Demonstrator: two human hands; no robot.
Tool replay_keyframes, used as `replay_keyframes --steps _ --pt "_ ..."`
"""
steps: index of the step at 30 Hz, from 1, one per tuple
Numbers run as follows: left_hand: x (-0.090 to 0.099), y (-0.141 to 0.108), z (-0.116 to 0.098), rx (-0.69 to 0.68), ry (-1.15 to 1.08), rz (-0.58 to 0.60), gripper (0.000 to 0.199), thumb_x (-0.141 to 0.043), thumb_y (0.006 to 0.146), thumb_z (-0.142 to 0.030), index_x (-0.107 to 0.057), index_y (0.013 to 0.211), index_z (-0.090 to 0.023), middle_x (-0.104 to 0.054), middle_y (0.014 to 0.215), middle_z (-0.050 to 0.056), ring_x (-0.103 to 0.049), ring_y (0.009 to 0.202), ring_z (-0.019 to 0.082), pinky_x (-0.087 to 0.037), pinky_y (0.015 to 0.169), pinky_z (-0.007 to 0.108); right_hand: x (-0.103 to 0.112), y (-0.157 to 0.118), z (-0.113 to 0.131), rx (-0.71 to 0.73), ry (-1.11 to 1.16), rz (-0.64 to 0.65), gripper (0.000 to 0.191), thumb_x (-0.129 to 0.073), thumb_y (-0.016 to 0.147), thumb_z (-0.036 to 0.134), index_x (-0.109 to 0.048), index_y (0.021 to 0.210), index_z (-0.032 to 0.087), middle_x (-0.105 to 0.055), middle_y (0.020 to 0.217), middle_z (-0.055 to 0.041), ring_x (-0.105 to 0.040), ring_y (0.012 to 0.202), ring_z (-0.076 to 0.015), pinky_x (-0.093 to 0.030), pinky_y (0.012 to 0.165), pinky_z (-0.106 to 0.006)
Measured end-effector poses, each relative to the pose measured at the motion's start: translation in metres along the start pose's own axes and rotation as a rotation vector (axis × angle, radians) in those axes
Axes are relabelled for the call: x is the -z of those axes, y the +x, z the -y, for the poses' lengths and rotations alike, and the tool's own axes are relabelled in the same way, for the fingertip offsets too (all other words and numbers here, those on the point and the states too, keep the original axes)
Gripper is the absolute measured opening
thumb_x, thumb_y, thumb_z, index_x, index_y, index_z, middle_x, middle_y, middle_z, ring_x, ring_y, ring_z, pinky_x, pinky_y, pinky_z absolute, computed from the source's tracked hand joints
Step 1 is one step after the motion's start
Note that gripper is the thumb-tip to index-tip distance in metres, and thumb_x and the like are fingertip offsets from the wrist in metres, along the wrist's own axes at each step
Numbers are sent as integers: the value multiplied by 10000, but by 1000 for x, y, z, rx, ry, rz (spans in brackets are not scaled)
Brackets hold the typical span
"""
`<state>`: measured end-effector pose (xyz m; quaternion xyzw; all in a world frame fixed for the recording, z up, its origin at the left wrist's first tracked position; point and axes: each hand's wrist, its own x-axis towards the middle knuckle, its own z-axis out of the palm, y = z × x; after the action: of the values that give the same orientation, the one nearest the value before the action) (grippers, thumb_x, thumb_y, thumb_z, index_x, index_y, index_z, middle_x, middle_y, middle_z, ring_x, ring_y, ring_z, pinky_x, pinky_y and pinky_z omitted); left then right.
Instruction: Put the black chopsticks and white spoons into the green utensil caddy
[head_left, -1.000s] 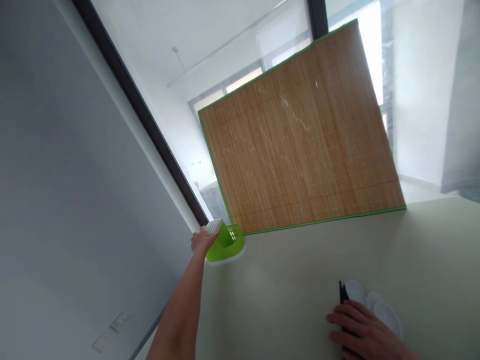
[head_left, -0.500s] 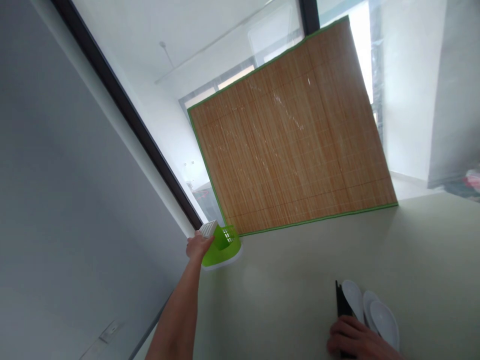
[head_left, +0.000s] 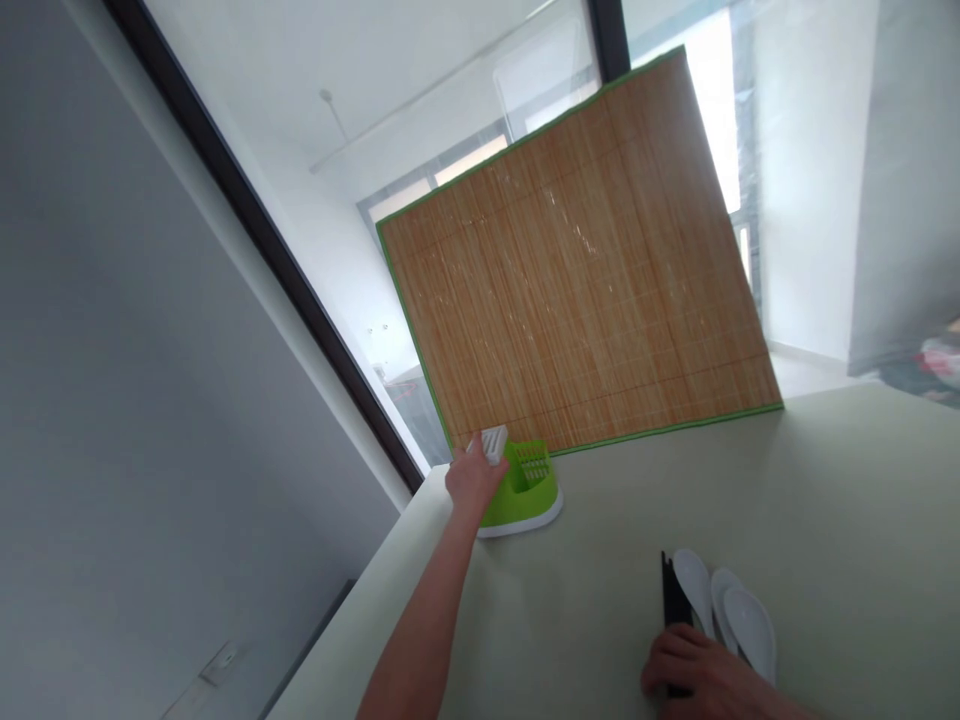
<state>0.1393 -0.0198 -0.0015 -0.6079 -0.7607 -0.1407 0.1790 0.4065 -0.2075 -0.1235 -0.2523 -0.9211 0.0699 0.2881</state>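
Note:
In the head view my left hand (head_left: 474,482) grips the left side of a green utensil holder (head_left: 517,512). This holder has a slotted white part at its upper left, a grid-like green back and a white base, and it stands upright on the table. Lower right, the curled fingers of my right hand (head_left: 694,672) are closed over a bundle of black chopsticks (head_left: 676,598) lying on the tabletop. Several white spoons (head_left: 751,628) lie right beside the chopsticks, their handles partly hidden behind that hand.
The pale table (head_left: 592,570) reaches back to a glass partition. A bamboo mat (head_left: 577,270) with green edging leans upright there, behind the holder. A grey wall (head_left: 187,400) and a dark frame bar (head_left: 255,240) bound the left side.
My left hand has moved the utensil holder to the right along the table, in front of the mat. My right hand stays over the chopsticks, with only a slight shift in view.

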Motion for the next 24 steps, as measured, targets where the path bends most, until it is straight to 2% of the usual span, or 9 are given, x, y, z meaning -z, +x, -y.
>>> replay_keyframes --steps 7,12,17,24 --pt "15 -46 -104 -236 -67 5 659 -472 818 -568 -329 1394 -280 -476 1161 152 -609 837 253 -450 696 333 -3 -1 -2 20 15 5 241 -500 909 334 -673 755 264 -663 907 1 -569 870 -157 -395 811 -312" --pt "24 -72 -158 -363 -90 -3 571 -467 820 -585 -455 1288 -258 -493 1144 143 -612 829 236 -461 682 317 -18 -4 -10 -60 34 60 146 -617 816 307 -665 696 240 -670 893 1 -562 874 -174 -374 826 -328" --pt "33 -83 -186 -378 -113 2 589 -477 809 -603 -463 1272 -239 -504 1136 146 -621 829 239 -475 663 313 -20 -5 -10 -122 101 106 121 -657 770 233 -644 651 218 -677 867 -6 -561 893 -188 -354 834 -340" --pt "39 -92 -194 -402 -140 -18 639 -513 792 -604 -450 1291 -211 -499 1186 174 -630 830 242 -487 673 314 -18 -4 -16 -114 180 144 125 -702 712 184 -607 633 201 -683 882 21 -558 899 -165 -344 823 -316"
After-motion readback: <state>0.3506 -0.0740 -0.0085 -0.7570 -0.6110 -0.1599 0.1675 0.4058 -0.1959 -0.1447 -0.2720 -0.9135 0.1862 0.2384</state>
